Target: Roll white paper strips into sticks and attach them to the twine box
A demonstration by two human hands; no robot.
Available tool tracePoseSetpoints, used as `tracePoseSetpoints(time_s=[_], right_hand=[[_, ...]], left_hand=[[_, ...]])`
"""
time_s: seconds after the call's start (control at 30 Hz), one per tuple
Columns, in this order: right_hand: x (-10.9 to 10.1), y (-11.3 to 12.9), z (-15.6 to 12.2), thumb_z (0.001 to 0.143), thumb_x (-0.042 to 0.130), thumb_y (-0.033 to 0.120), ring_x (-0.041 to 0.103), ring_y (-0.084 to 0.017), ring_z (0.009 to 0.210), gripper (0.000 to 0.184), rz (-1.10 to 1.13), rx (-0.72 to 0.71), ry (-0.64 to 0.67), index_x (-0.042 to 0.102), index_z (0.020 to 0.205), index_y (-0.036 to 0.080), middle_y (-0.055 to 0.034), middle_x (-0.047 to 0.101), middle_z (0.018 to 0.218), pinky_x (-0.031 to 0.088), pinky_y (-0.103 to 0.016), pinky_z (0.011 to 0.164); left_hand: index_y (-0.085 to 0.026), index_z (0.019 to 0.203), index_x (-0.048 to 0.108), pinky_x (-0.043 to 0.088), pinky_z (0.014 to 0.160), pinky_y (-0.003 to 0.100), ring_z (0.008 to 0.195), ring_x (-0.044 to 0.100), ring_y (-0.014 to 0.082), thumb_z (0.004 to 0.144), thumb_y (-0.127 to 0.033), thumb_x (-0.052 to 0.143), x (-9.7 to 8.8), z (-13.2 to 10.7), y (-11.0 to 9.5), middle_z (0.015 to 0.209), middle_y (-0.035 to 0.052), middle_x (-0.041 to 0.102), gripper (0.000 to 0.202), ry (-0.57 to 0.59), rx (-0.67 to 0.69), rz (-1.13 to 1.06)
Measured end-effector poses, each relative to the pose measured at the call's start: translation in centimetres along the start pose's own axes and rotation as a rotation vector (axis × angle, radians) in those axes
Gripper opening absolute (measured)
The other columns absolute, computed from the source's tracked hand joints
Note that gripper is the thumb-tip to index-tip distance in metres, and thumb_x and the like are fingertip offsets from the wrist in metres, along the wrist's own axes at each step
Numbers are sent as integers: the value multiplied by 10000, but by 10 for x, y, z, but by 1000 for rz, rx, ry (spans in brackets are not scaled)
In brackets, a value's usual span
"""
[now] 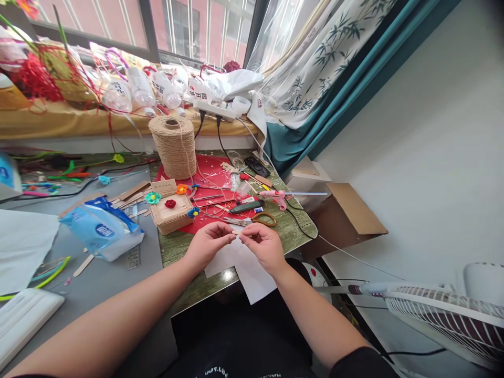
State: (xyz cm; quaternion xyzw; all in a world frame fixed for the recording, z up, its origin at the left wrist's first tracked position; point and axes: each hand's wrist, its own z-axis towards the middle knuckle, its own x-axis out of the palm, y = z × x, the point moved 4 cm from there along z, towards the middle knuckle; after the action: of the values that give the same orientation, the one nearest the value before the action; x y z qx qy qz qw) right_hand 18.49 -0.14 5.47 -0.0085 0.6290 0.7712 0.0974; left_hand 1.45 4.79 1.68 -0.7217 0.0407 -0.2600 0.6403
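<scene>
Between the fingertips of both hands is a small pale, flat piece (237, 232) that looks like a bit of wooden craft stick. My left hand (210, 242) pinches its one end and my right hand (264, 247) the other. White paper (254, 281) lies beneath them at the table's front edge. Just beyond my fingers rest scissors (263, 219) with brown handles. To the left stands a small twine-coloured box (173, 212) decorated with crocheted flowers (153, 197). A dark green cutter knife (247, 206) lies past the scissors, and a pink glue gun (277, 197) sits on the right.
A big twine spool (173, 147) stands at the back of the red mat (210, 170). Left are a blue tissue pack (104, 228) and loose craft sticks (83, 265). A power strip (214, 110) trails cables. A cardboard box (350, 215) and a fan (444, 315) are at right.
</scene>
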Motion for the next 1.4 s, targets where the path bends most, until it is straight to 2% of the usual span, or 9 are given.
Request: tracePoseSetpoints(time_s=[0.33,0.53,0.67,0.87,0.97,1.07,1.17,1.27,1.4], right_hand=[[1,12,-3,882,740,316,664,-242,902,47,-205,-129,1,761,885,274,-63,717,938,543,-418,852],[-1,15,-4,901,707,283,669,-246,943,61,-290,-205,0,763,925,290,-59,722,967,536,-434,905],[2,14,-6,918,681,258,672,-246,930,92,-309,-233,51,760,940,299,-57,726,961,542,-437,893],[8,10,-10,930,651,243,668,-256,961,137,-343,-248,112,765,977,304,-62,732,986,532,-450,915],[9,4,-10,907,684,250,660,-255,960,96,-289,-192,80,759,943,297,-63,720,979,525,-443,917],[6,-9,-7,866,745,282,654,-227,892,34,-126,-65,-14,731,895,270,-53,694,941,533,-398,850],[4,-23,-5,814,803,324,641,-183,766,155,81,113,-91,694,890,244,-25,672,867,524,-338,725],[3,-29,-6,777,837,350,648,-171,725,233,184,213,-111,682,901,228,-4,672,790,519,-326,716],[8,-25,-9,772,846,352,659,-165,724,242,247,229,-97,688,901,221,-1,686,774,525,-325,733]], left_hand=[[-182,833,681,570,829,343,872,686,190,791,-410,807,-9,1,-2,898,56,724,263,-74,217,240],[-185,1011,704,569,843,323,899,704,189,793,-406,804,-7,2,-7,966,61,759,326,-49,127,198],[-189,910,749,549,750,289,809,697,185,833,-422,743,-6,0,-7,872,42,769,245,-11,55,367],[-201,848,756,520,701,279,772,695,188,833,-330,671,-10,2,-4,830,22,768,155,-8,65,531],[-198,818,745,503,694,265,754,679,172,825,-295,665,-11,4,-3,800,16,758,126,11,39,505],[-184,817,721,493,660,250,697,649,145,834,-302,672,-11,8,0,781,23,745,129,61,-53,299],[-170,826,693,482,617,235,661,625,125,850,-351,692,-11,10,3,794,35,733,182,78,-107,150],[-169,856,688,513,662,246,715,644,133,870,-398,703,-9,11,3,826,38,727,229,75,-30,180],[-195,1035,719,573,807,310,884,702,183,793,-390,806,-7,7,3,976,53,761,323,64,115,243]])
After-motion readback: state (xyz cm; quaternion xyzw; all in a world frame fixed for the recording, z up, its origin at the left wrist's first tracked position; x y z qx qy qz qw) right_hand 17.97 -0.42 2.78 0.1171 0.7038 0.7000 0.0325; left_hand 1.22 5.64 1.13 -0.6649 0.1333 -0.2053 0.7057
